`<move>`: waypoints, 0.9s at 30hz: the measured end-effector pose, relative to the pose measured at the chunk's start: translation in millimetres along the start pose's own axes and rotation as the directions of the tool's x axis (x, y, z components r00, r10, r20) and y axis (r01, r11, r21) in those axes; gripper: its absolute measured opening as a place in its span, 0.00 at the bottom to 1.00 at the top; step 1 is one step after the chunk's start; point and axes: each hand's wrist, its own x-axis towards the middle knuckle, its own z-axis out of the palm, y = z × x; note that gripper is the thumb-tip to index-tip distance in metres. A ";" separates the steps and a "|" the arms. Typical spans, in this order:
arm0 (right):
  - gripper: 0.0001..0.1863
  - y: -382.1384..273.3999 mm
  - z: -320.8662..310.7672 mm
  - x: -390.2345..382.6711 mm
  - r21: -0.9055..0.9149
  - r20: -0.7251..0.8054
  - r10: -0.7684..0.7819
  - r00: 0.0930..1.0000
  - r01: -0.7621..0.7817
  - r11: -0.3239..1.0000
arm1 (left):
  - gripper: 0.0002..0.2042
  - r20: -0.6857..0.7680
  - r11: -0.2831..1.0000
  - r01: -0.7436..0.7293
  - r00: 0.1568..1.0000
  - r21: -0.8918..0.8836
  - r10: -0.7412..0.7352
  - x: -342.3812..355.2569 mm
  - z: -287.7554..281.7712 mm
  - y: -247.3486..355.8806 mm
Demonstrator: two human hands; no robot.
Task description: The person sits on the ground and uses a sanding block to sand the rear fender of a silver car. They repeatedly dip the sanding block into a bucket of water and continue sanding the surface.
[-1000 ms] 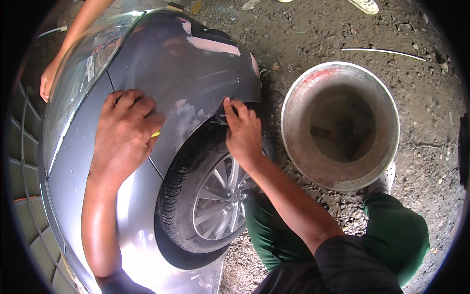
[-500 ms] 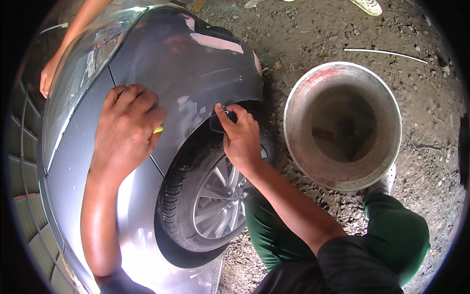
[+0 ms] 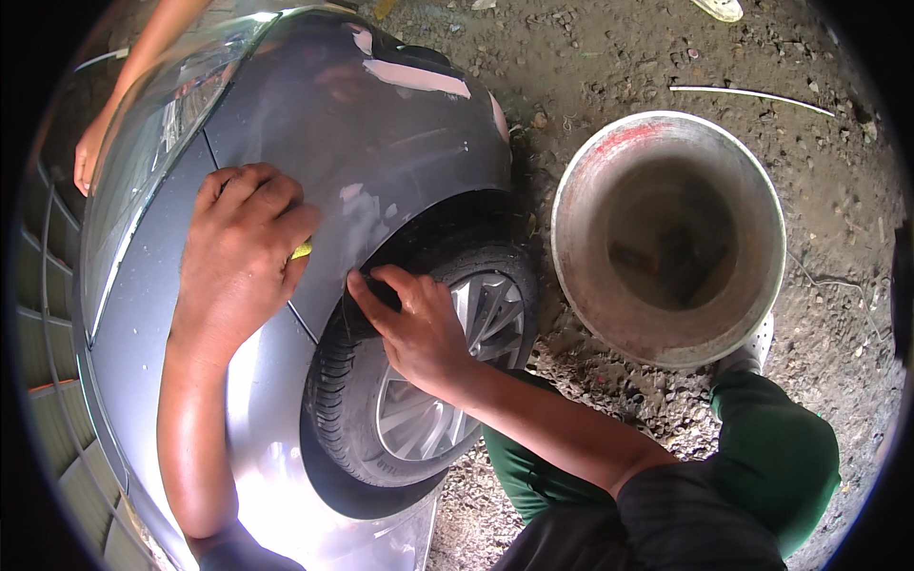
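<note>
One grey fender [image 3: 428,143] fills the middle of the view, its arch edge [image 3: 411,220] curving from two o'clock down to seven past the fingertips of the right hand [image 3: 419,328]. That hand is the nearer one to the edge: its leading fingertip is right at it, the fingers half bent and parted; I cannot tell whether they hold anything. From that fingertip a pale patch [image 3: 364,206] on the fender lies at twelve o'clock. At ten, the left hand [image 3: 243,252] is curled over the fender, gripping a yellow piece [image 3: 302,250] that is mostly hidden; its long axis cannot be told. The wheel [image 3: 455,371] sits between four and five, and a pink strip [image 3: 416,78] between twelve and one. Farther out, a co-worker's hand [image 3: 88,157] hangs at ten, and a bucket [image 3: 574,252] stands between two and three on the ground [image 3: 819,219].
</note>
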 end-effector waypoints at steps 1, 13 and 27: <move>0.41 0.4 -3.8 -0.9 0.004 0.027 -0.027 0.999 0.027 1.000 | 0.15 0.007 1.000 0.006 1.000 0.003 -0.006 0.9 -2.2 0.4; 0.41 34.0 -14.8 37.3 -0.196 0.046 -0.022 0.999 0.030 0.980 | 0.14 -0.017 0.996 0.062 0.998 0.071 -0.061 -0.3 -3.8 -1.6; 0.39 41.9 -14.2 46.3 -0.247 0.034 0.006 0.999 0.003 0.969 | 0.14 -0.022 0.996 0.015 1.000 0.086 -0.013 -0.8 -4.2 -3.0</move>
